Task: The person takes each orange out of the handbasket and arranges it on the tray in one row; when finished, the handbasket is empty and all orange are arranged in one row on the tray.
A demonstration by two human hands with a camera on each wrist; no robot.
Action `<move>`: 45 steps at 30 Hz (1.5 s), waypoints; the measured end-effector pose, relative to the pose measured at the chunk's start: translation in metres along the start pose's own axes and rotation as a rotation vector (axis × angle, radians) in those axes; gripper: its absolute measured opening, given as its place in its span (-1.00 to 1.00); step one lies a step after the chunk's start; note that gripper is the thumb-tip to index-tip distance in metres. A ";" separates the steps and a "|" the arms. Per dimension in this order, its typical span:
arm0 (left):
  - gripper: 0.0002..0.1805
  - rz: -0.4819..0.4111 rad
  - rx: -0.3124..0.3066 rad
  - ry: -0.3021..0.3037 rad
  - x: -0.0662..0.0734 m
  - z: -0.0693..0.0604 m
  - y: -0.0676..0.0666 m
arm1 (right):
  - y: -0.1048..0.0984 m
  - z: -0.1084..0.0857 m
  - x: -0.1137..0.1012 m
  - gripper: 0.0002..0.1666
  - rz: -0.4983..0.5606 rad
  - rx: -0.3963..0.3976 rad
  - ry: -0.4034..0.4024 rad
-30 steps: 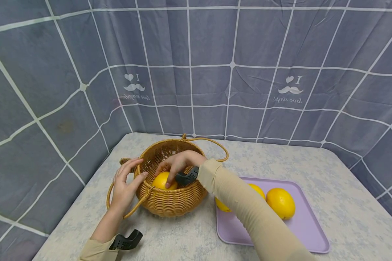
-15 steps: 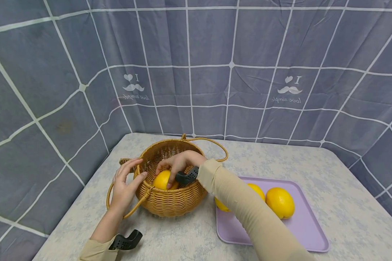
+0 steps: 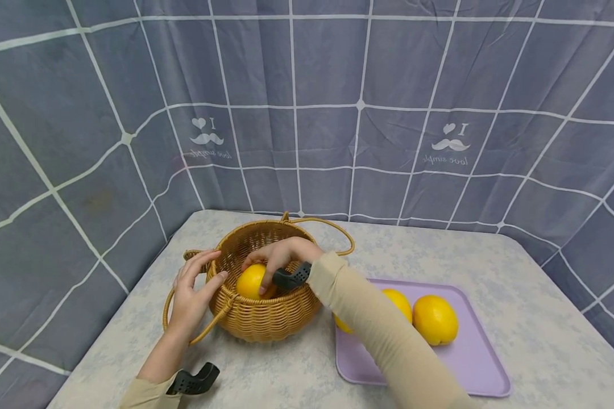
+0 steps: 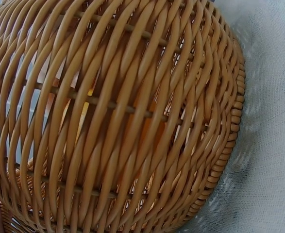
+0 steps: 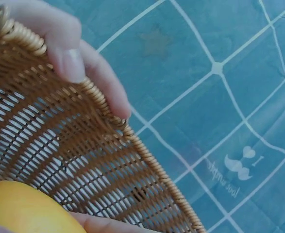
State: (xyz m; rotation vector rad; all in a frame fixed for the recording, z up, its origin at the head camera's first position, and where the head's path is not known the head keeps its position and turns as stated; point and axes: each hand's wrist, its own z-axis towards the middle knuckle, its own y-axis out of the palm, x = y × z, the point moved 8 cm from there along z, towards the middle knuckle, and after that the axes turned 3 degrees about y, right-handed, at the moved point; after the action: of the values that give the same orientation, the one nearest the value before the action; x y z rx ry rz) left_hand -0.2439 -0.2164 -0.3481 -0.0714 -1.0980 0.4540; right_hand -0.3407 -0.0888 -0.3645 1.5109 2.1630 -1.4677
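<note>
A round wicker basket (image 3: 266, 321) stands on the table in the head view. My left hand (image 3: 191, 292) holds its left rim, thumb and fingertips lying over the edge; the right wrist view shows that thumb (image 5: 72, 65) on the rim. Inside the basket, my right hand (image 3: 281, 255) grips a lemon (image 3: 251, 281) between thumb and fingers, near the front wall. The same yellow fruit (image 5: 25, 208) shows at the lower left of the right wrist view. Woven basket wall (image 4: 118, 111) fills most of the left wrist view, with yellow glimpsed through its gaps.
Right of the basket lies a purple tray (image 3: 471, 369) with several lemons (image 3: 435, 320), partly covered by the right sleeve (image 3: 378, 329). Looped basket handles (image 3: 345, 236) stick out on both sides. A grey checked curtain (image 3: 327, 136) hangs behind the table.
The lemon has risen slightly inside the basket, in the right hand's grip. My left hand stays on the rim. The whole head view has shifted a little.
</note>
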 end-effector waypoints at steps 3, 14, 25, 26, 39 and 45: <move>-0.56 -0.004 -0.006 -0.006 -0.001 -0.001 -0.001 | -0.001 -0.002 -0.006 -0.17 -0.037 0.032 -0.040; -0.57 0.002 0.000 -0.002 -0.003 0.000 -0.001 | -0.007 -0.019 -0.019 -0.15 -0.061 0.152 -0.172; -0.56 0.003 0.004 -0.022 -0.005 -0.001 -0.002 | -0.018 -0.057 -0.016 -0.15 -0.005 0.311 -0.298; -0.57 0.004 0.004 -0.018 -0.005 -0.001 -0.002 | -0.019 -0.060 -0.015 -0.15 0.005 0.321 -0.308; -0.57 0.010 0.018 0.013 -0.006 -0.001 -0.002 | -0.029 -0.109 -0.014 -0.18 0.271 0.365 -0.505; -0.57 0.011 0.015 0.018 -0.006 -0.001 -0.001 | -0.030 -0.136 -0.003 -0.14 0.309 0.432 -0.510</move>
State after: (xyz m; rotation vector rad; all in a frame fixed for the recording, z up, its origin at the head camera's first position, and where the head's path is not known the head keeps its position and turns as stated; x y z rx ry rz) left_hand -0.2449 -0.2199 -0.3534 -0.0680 -1.0771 0.4702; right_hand -0.3088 0.0110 -0.2729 1.2998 1.3229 -2.0062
